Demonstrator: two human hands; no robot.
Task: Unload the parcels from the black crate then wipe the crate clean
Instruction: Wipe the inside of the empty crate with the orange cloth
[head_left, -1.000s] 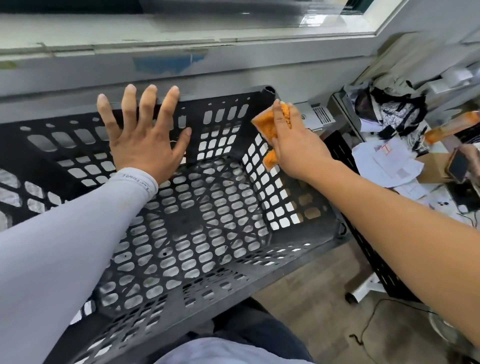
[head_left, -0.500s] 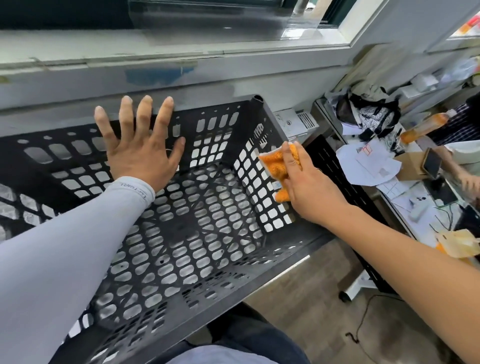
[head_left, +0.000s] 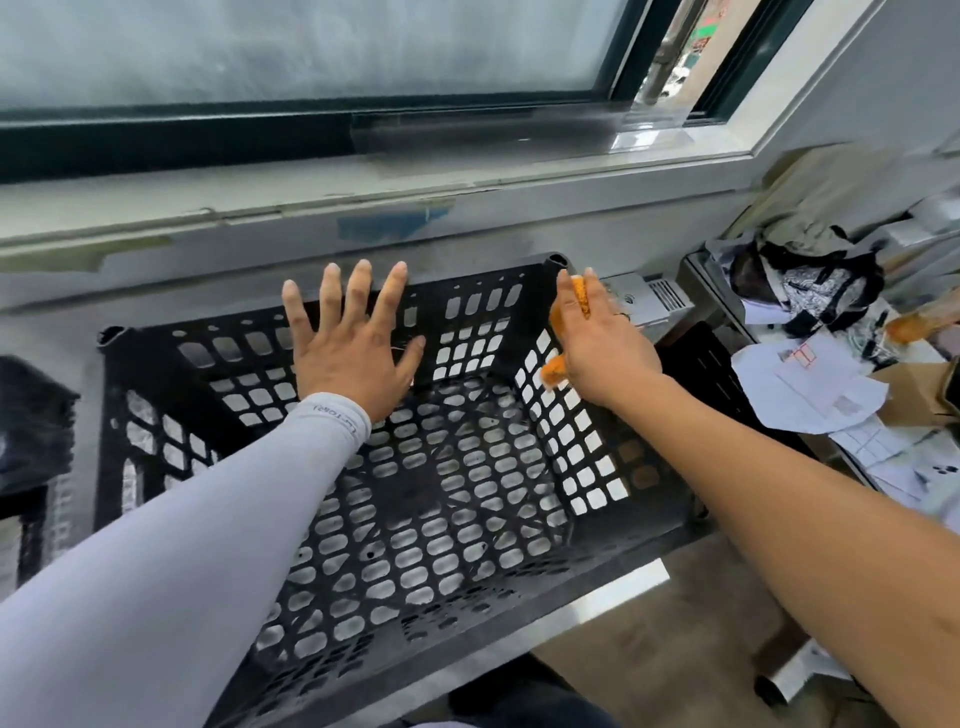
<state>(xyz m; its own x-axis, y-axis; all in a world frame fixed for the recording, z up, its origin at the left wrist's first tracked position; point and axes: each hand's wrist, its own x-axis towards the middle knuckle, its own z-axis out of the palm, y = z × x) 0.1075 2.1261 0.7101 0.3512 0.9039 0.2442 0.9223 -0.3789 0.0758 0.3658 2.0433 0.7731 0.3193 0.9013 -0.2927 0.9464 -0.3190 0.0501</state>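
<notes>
Item one: black crate (head_left: 415, 493), perforated plastic, directly below my view under the window sill (head_left: 363, 192). I see nothing in it through its floor and walls; its near edge is cut off by the bottom of the frame, and my left arm hides part of the left half.

Item two: left hand (head_left: 353, 353), in a grey sleeve (head_left: 208, 545). Fingers straight and spread, palm flat against the crate's far wall, holding nothing.

Item three: right hand (head_left: 602, 348), bare arm. It presses an orange cloth (head_left: 563, 322) against the inside of the crate's right wall, close to the far right corner. The hand covers most of the cloth; only folds above and below the fingers show. I cannot tell how firmly the fingers close on it, though they lie over it and pin it to the wall.

Item four: table (head_left: 883, 478) to the right, partly cut off by the frame edge, carrying papers (head_left: 810, 389) and a black-and-white patterned bag (head_left: 810, 291). Print on the papers is too small to read.

Item five: a dark, blurred object at the left edge (head_left: 31, 426); I cannot identify it.
</notes>
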